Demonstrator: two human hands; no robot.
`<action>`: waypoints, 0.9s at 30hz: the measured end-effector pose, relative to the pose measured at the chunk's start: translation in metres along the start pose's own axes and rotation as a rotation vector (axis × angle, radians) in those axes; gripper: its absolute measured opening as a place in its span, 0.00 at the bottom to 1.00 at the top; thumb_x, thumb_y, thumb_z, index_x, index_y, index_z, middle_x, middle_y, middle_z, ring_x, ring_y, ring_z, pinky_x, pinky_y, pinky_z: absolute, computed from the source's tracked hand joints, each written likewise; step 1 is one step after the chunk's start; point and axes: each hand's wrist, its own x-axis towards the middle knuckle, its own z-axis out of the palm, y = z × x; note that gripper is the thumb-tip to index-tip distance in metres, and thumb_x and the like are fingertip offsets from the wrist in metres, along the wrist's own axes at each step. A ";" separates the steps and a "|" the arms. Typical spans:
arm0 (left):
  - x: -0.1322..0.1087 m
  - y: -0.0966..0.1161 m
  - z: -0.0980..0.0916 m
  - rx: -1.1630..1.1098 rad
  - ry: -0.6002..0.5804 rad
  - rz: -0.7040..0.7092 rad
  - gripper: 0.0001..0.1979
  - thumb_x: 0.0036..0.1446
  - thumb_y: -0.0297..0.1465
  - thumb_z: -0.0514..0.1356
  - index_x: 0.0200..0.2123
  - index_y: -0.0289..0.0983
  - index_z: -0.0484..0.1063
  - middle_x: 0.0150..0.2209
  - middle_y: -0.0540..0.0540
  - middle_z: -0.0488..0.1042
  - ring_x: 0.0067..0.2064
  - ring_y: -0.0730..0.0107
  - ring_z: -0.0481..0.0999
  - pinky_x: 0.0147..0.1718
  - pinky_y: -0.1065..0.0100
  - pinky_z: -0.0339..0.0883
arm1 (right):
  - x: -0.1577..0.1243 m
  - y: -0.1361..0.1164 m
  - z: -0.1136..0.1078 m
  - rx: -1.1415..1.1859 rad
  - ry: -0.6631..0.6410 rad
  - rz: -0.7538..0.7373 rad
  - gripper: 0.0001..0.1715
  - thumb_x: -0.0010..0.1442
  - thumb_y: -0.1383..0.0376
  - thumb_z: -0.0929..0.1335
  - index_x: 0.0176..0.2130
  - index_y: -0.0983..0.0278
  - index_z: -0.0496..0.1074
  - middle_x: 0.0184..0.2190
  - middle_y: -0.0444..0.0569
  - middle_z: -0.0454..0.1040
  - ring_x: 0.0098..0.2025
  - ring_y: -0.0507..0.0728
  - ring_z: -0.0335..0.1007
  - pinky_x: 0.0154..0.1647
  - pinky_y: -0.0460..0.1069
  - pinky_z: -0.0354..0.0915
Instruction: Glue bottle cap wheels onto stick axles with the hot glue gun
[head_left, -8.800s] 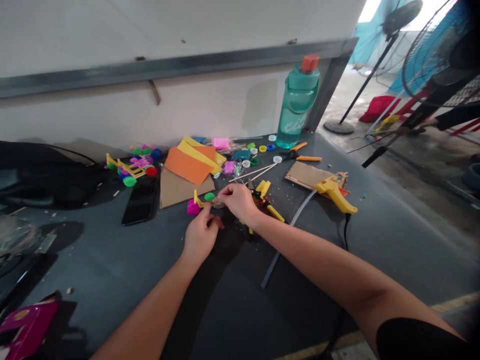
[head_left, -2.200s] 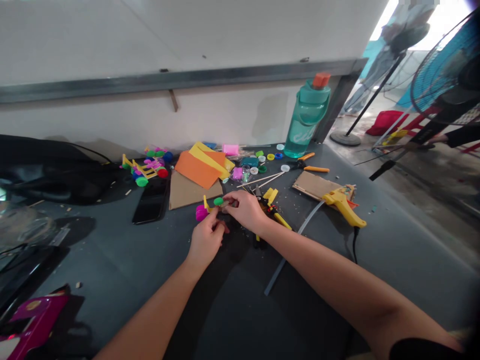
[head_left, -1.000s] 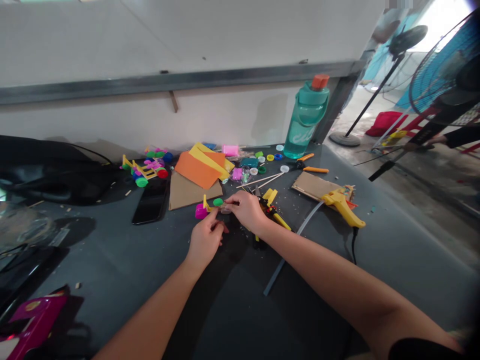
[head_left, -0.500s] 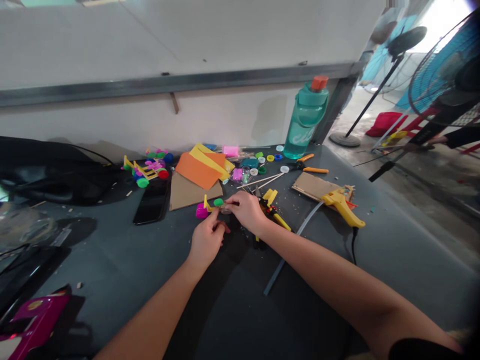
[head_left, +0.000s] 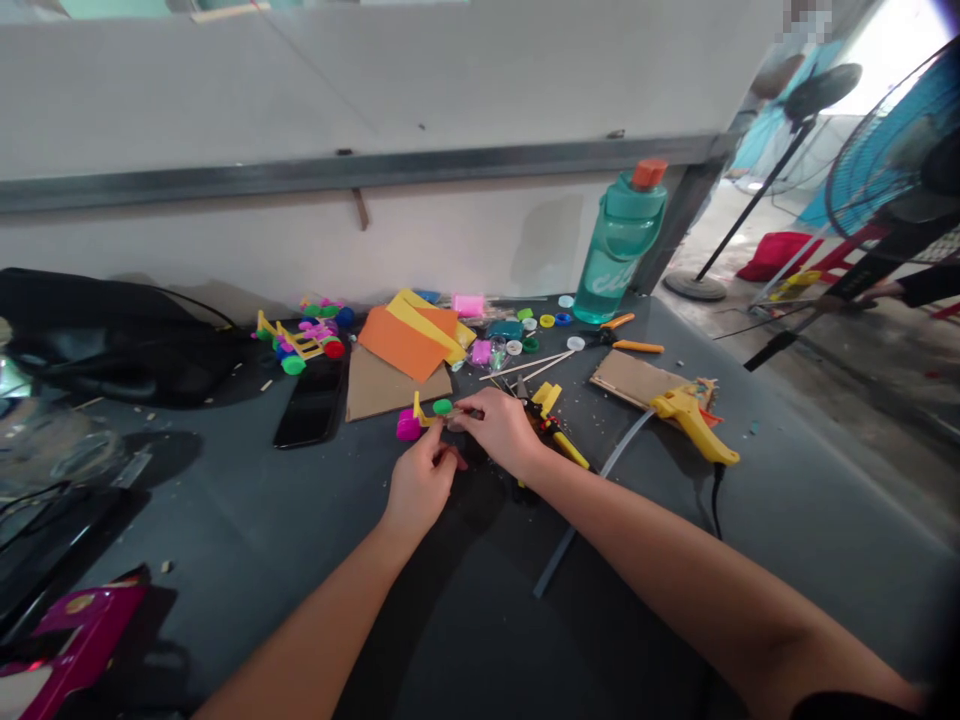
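Note:
My left hand [head_left: 421, 482] is closed, its thumb and index finger at the near side of a small yellow-framed craft piece [head_left: 421, 416]. A green bottle cap [head_left: 442, 407] and a magenta clay lump [head_left: 409, 426] sit on that piece. From the right, my right hand [head_left: 501, 430] pinches its other end, beside the green cap. The fingertips hide part of what is held there. Just right of my right hand lie yellow-and-black pliers [head_left: 564, 442], partly covered by it. Behind the hands is a piece of cardboard [head_left: 394, 385] with orange foam sheet [head_left: 411, 340] on it.
A similar toy car [head_left: 304, 340] stands near a phone [head_left: 311, 405] at left. Bottle caps [head_left: 530, 345], wooden sticks [head_left: 529, 368] and a teal bottle [head_left: 619, 245] are at the back. To the right, a yellow glue gun [head_left: 694, 425] rests on cardboard, trailing its cord.
The whole scene has shifted slightly rightward in view as my head turned a little. Both hands keep nearly the same hold on the craft piece.

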 end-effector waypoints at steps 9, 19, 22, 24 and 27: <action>-0.001 0.003 -0.002 0.009 0.016 0.000 0.27 0.53 0.28 0.50 0.58 0.36 0.57 0.27 0.50 0.75 0.22 0.73 0.71 0.23 0.73 0.64 | -0.003 -0.002 0.000 -0.002 0.005 -0.014 0.14 0.50 0.66 0.71 0.41 0.62 0.75 0.33 0.47 0.75 0.36 0.54 0.70 0.39 0.47 0.64; -0.007 0.005 -0.001 -0.193 0.122 -0.060 0.21 0.54 0.32 0.50 0.52 0.37 0.59 0.22 0.55 0.68 0.16 0.77 0.65 0.13 0.76 0.59 | 0.002 0.001 -0.008 0.045 0.077 0.071 0.13 0.54 0.65 0.65 0.41 0.63 0.74 0.34 0.48 0.75 0.33 0.54 0.70 0.38 0.48 0.66; -0.009 0.006 0.000 -0.250 0.128 -0.097 0.14 0.54 0.32 0.49 0.44 0.38 0.62 0.21 0.56 0.66 0.14 0.77 0.63 0.11 0.76 0.58 | 0.003 0.001 -0.014 0.063 0.114 0.090 0.13 0.56 0.65 0.63 0.39 0.63 0.74 0.35 0.49 0.76 0.35 0.55 0.71 0.38 0.49 0.65; -0.012 0.009 0.000 -0.250 0.092 -0.127 0.10 0.55 0.32 0.48 0.39 0.38 0.64 0.20 0.56 0.65 0.14 0.77 0.62 0.11 0.77 0.56 | 0.003 -0.001 -0.017 0.054 0.123 0.111 0.13 0.57 0.64 0.62 0.38 0.63 0.74 0.34 0.49 0.76 0.34 0.55 0.71 0.36 0.48 0.65; -0.021 0.016 0.000 -0.258 -0.081 -0.084 0.08 0.54 0.31 0.47 0.30 0.38 0.64 0.18 0.55 0.64 0.14 0.79 0.61 0.12 0.77 0.53 | 0.002 -0.006 -0.022 0.075 0.114 0.158 0.14 0.57 0.63 0.61 0.38 0.62 0.74 0.28 0.46 0.75 0.29 0.54 0.70 0.31 0.47 0.63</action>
